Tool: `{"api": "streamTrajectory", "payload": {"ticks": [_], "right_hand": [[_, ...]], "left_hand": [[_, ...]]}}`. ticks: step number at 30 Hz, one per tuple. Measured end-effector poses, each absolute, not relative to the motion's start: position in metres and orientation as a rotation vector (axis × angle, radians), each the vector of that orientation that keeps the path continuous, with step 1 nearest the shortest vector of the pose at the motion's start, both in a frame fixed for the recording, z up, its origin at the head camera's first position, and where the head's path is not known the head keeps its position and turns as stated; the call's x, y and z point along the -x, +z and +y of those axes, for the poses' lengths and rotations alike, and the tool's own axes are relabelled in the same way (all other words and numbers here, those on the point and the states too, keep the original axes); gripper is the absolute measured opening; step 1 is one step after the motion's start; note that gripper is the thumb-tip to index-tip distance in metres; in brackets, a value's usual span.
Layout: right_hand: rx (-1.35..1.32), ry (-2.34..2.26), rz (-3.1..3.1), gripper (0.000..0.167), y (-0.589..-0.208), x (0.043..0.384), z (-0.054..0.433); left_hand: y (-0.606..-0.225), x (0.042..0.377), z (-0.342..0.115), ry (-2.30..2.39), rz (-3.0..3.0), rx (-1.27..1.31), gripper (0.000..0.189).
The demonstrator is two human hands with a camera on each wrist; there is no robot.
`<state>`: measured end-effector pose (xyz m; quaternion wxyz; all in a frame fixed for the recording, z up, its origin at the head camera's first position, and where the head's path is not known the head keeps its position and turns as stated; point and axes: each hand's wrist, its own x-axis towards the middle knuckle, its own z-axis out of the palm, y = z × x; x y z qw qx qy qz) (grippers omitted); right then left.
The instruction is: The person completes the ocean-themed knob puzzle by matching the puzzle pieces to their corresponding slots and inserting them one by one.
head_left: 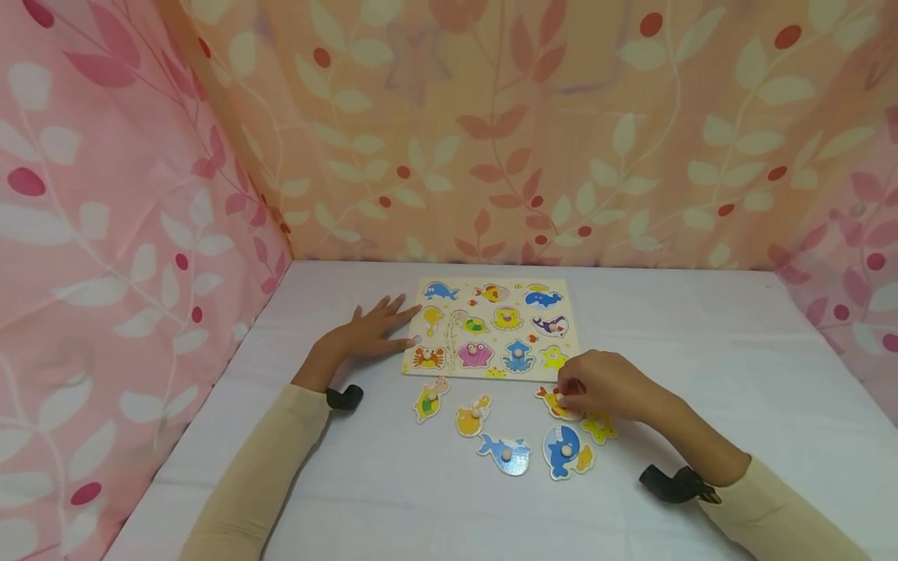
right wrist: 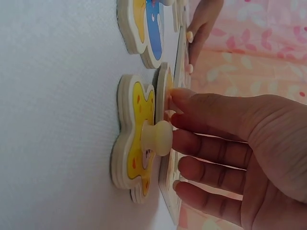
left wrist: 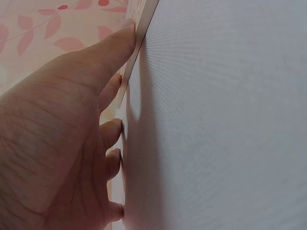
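A wooden peg puzzle board (head_left: 491, 377) with sea-animal pictures lies on the table. My left hand (head_left: 375, 331) is spread flat at its left side, thumb and forefinger touching the board's edge (left wrist: 139, 38). At the board's front right corner, my right hand (head_left: 606, 382) pinches the knob of a red and yellow fish piece (head_left: 549, 403) between thumb and forefinger. The fish piece rests low by the table, partly hidden by the fingers. Just beside that hand lies a yellow starfish piece (right wrist: 141, 139) with a pale knob.
Loose pieces lie in front of the board: a turtle (head_left: 428, 403), an orange seahorse (head_left: 470, 421), a light blue whale (head_left: 510, 457) and a dark blue whale (head_left: 561, 452). A crab (head_left: 429, 358), shell and squid sit in the board. Patterned cloth (head_left: 491, 156) hangs behind.
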<state>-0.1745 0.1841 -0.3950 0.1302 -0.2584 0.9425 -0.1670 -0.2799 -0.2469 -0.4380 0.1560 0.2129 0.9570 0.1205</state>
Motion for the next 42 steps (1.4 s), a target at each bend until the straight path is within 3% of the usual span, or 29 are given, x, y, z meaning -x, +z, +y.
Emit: {"api": "streamTrajectory", "payload": {"ticks": [42], "right_hand": [[0.894,-0.55,2.704,0.009,-0.3994,0.1786,0.1894]], "left_hand": [[-0.4383,0.2753,-0.2471,0.384,2.753,-0.629,0.084]]}}
